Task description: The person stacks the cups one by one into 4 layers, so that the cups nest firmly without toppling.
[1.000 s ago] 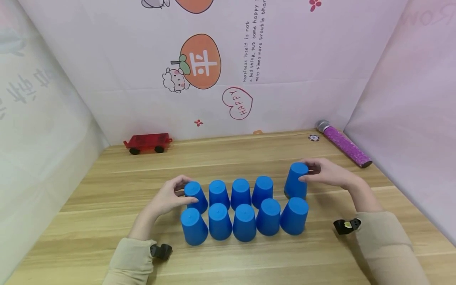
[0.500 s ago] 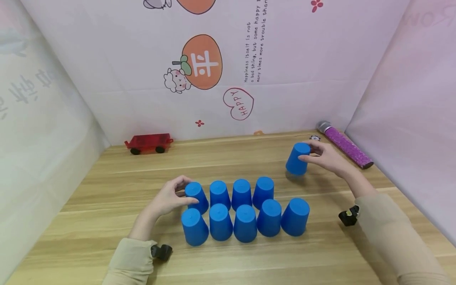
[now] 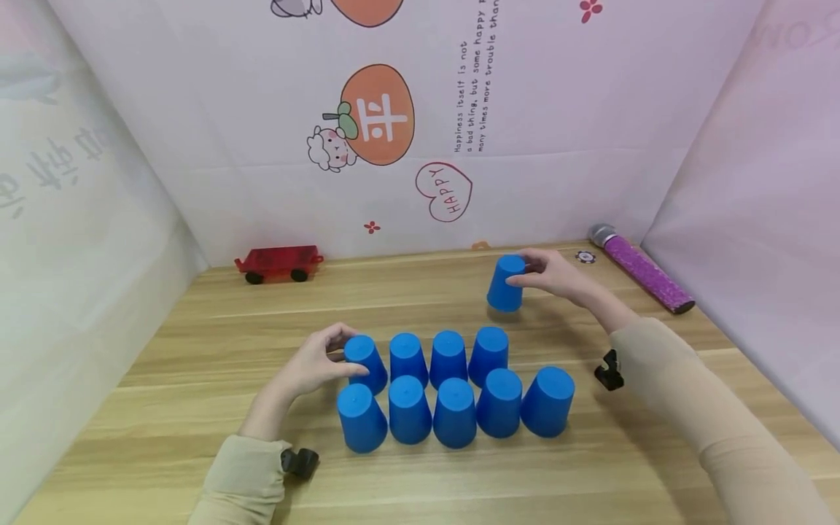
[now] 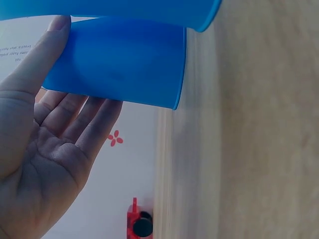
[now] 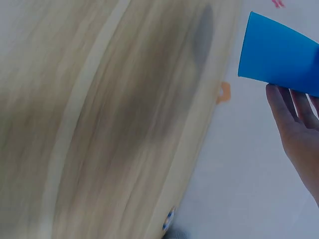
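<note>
My right hand point(image 3: 554, 275) holds an upside-down blue cup point(image 3: 505, 286) by its side, thumb in front and fingers behind, beyond the back row. In the right wrist view that cup point(image 5: 279, 55) is off the table, its shadow falling apart from it. My left hand point(image 3: 320, 362) grips the leftmost back-row cup point(image 3: 367, 364), which stands upside down; the left wrist view has thumb and fingers on either side of this cup point(image 4: 119, 62). Several more blue cups point(image 3: 455, 414) stand inverted in two rows, the front one ending at a cup point(image 3: 548, 403) on the right.
A red toy wagon point(image 3: 280, 264) sits at the back left of the wooden table point(image 3: 407, 485). Near the back right lie a purple glittery microphone point(image 3: 646, 273) and a small round chip point(image 3: 585, 257). Printed white cloth point(image 3: 558, 131) walls in the back and sides.
My right hand has carried its cup up and away from the right end of the back row, then leftward. The left hand stays on its cup.
</note>
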Tool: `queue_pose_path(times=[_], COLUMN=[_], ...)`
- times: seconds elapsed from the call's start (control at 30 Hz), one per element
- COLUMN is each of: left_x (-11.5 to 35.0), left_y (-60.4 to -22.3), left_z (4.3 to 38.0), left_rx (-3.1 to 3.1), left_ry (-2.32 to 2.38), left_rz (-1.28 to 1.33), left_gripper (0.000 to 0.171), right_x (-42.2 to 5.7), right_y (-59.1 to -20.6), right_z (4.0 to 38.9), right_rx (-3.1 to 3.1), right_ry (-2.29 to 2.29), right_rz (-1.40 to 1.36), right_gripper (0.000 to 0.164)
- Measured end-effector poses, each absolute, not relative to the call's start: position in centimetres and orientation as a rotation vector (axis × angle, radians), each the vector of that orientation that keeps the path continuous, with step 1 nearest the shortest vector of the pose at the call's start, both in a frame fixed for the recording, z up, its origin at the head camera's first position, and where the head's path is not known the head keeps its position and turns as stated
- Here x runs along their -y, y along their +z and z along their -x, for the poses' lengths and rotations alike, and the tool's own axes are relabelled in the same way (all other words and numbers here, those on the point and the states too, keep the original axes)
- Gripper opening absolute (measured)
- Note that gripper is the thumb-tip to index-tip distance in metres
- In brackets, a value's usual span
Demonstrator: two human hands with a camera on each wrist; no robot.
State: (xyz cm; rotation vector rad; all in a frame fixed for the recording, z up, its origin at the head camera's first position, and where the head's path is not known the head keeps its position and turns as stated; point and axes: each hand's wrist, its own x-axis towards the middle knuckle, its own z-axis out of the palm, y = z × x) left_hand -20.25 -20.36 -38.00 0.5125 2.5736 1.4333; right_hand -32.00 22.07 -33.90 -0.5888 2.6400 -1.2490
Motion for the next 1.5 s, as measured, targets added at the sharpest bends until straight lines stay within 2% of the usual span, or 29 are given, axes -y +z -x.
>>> queue_pose_path(times=[0.47, 1.5], left_x=[20.3, 20.4], left_y=[-37.9, -38.0], left_z=[20.4, 20.4], left_rx=[-2.558, -2.566], left_ry=[1.443, 1.435], left_rz=[-0.511, -0.478], left_gripper=[0.049, 0.051], right_x=[-17.1, -15.1], right_y=[-35.7, -36.2], right_z=[32.7, 31.9], right_rx=[-2.517, -2.355], right_ry=[-1.209, -1.17], right_rz=[0.816, 0.958], right_gripper=[0.051, 0.048])
